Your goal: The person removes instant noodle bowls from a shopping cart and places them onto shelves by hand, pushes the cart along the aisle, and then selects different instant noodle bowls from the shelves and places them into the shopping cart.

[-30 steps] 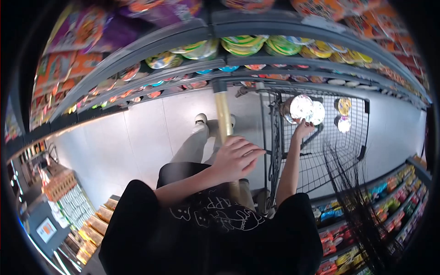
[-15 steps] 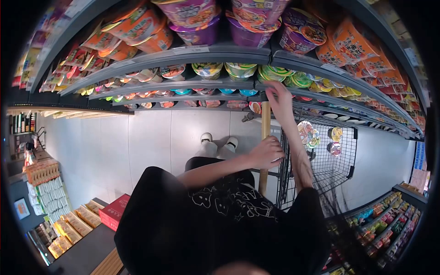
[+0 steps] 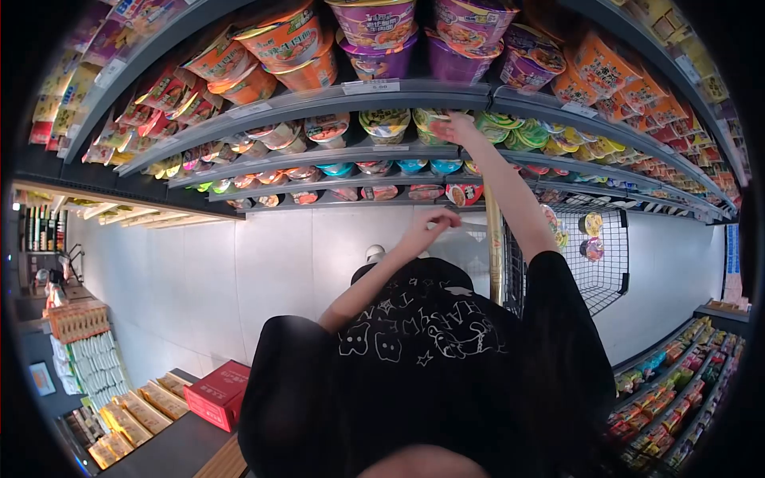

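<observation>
Two hands: right hand at green-lidded round tub, grip unclear; left hand empty, loosely curled.
Grey shelf: tub near front edge.
Obstruction: right forearm, over left edge of black wire cart.
Cart: four tubs visible.

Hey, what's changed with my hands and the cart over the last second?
Your right hand has gone from over the shopping cart up to the shelf, at a green-and-yellow noodle tub; whether it grips can't be seen. Your left hand has moved from over the cart's yellow handle to the left of it. The yellow-topped tub and purple-topped tub remain in the cart.
</observation>
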Demonstrator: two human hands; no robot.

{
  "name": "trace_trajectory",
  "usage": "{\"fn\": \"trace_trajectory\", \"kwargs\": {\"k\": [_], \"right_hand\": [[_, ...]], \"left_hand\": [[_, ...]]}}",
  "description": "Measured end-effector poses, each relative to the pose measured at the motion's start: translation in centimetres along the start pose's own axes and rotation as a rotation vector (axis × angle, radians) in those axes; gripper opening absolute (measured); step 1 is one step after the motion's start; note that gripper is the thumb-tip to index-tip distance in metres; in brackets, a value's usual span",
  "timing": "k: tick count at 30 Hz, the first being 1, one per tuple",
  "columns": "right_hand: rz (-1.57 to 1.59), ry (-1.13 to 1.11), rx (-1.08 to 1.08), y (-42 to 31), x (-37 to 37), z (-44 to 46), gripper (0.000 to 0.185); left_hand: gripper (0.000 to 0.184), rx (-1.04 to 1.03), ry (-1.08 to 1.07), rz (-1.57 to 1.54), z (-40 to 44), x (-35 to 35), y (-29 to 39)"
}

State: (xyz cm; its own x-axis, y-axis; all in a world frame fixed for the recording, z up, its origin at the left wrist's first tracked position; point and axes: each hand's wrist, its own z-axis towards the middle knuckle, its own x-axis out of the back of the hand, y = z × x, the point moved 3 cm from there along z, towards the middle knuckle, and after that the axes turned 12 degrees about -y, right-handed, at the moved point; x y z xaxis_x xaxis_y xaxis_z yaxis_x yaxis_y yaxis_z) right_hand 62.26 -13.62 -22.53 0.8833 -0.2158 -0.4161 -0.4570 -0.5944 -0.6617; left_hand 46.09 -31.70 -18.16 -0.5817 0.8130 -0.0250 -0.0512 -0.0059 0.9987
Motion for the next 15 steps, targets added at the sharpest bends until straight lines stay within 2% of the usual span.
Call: {"fn": "trace_trajectory", "kwargs": {"k": [2, 4, 6, 7, 9, 10, 11, 12, 13, 15], "right_hand": [[0.055, 0.029, 0.088, 0.1, 0.3, 0.8, 0.03], [0.095, 0.099, 0.138, 0.3, 0.2, 1.4, 0.028], [0.138, 0.172, 0.186, 0.9, 0.3, 0.6, 0.027], [0.106, 0.03, 0.212, 1.6, 0.3, -0.1, 0.027], [-0.034, -0.202, 0.267, 3.5, -0.7, -3.6, 0.032], [-0.135, -0.251, 0.225, 4.3, -1.4, -6.1, 0.032], [-0.236, -0.299, 0.18, 5.0, -2.4, -9.0, 0.033], [-0.218, -0.36, 0.146, 5.6, -3.1, -11.7, 0.034], [-0.198, -0.421, 0.112, 6.4, -3.7, -14.0, 0.034], [-0.16, -0.478, 0.087, 8.2, -3.7, -17.6, 0.038]], "left_hand": [[0.016, -0.014, 0.071, 0.001, -0.8, 1.8, -1.3], [0.017, -0.031, 0.141, -0.002, -1.4, 3.5, -1.6], [0.017, -0.066, 0.344, -0.074, -2.4, 5.3, -1.5], [0.017, -0.061, 0.339, -0.073, -2.9, 6.0, -1.5], [0.018, -0.044, 0.54, -0.019, -4.4, 7.6, -1.9], [0.018, -0.034, 0.531, -0.02, -4.9, 8.2, -2.5], [0.02, -0.036, 0.614, -0.064, -5.6, 9.0, -3.3], [0.023, -0.038, 0.697, -0.106, -6.2, 9.6, -3.7], [0.023, -0.029, 0.69, -0.106, -6.6, 9.9, -3.6], [0.027, 0.045, 0.693, -0.428, -7.2, 9.8, -3.4]]}}
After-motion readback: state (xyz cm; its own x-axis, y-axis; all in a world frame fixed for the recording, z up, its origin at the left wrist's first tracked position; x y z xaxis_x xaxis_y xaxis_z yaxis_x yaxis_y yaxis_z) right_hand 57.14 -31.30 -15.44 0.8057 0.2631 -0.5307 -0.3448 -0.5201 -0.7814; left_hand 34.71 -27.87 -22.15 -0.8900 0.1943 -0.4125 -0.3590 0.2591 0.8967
